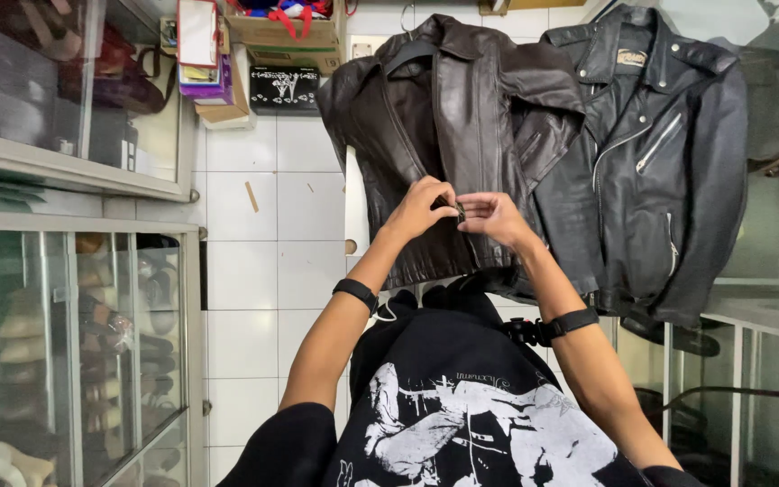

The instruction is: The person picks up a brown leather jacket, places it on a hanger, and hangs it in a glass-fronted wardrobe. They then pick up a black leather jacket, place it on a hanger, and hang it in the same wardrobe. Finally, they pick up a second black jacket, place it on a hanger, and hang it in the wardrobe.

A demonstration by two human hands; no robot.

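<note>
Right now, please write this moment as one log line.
left hand: pinching brown jacket front | right hand: same spot | black jacket: hanging beside

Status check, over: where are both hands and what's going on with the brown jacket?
Left hand and right hand both pinching a small fastener at the front of the brown leather jacket. Jacket hanging on the wall, black jacket beside it. Nothing blocking.

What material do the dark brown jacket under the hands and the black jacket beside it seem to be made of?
The dark brown jacket looks like smooth leather: soft sheen, creased folds. Real or imitation cannot be told. The black jacket with silver zips looks like thicker, glossier leather; its zips seem metal. The left hand and right hand pinch a small dark part at the brown jacket's front.
</note>
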